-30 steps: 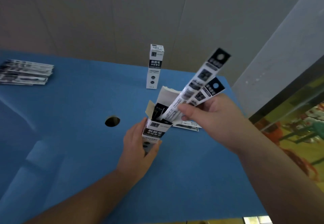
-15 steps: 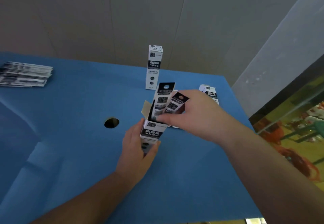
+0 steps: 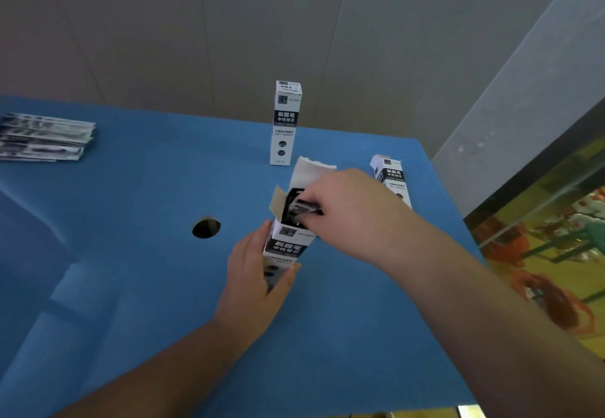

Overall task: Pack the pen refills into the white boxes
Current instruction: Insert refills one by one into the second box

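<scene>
On the blue table (image 3: 137, 208) a closed white box (image 3: 284, 123) stands upright at the back, another box (image 3: 391, 177) sits by the right edge partly behind the right forearm, and a stack of refill packs (image 3: 45, 137) lies far left, well apart from a round hole (image 3: 206, 227). The left hand (image 3: 253, 273) grips the open white box (image 3: 288, 241) low down, thumb on its front. The right hand (image 3: 343, 205) reaches in from the right, fingers curled — pinching the refill packs (image 3: 299, 209) at the box's mouth, flap raised.

Blue table (image 3: 131, 254): upright box (image 3: 284, 123), refill stack (image 3: 45, 137), round hole (image 3: 206, 227).
</scene>
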